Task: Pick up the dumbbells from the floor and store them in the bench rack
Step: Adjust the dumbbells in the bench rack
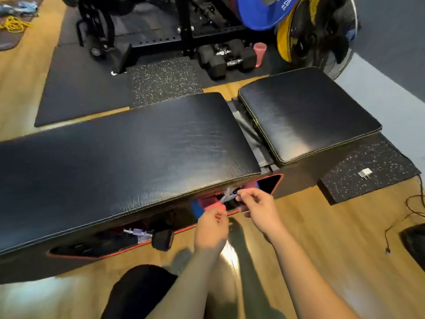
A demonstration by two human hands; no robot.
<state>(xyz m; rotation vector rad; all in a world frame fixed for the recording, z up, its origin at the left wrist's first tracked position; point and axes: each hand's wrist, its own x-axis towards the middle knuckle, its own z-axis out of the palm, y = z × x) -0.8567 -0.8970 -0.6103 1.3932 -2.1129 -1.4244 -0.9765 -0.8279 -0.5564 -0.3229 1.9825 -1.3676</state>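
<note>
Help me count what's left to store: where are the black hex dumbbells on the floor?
In the head view, the black hex dumbbells lie upper centre, beyond the bench, beside the pink cup.

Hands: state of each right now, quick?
Left hand: fingers curled; what it holds cannot be told.
Right hand: pinching a small dumbbell's handle at the bench rack.

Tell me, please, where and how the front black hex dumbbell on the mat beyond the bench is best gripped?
Grip the front black hex dumbbell by its bare chrome handle, coming from above. The handle lies level and exposed between the two hex heads, which are probably too broad for a grip. A second dumbbell sits close behind and a pink cup stands beside its right head, so side approaches look crowded.
</note>
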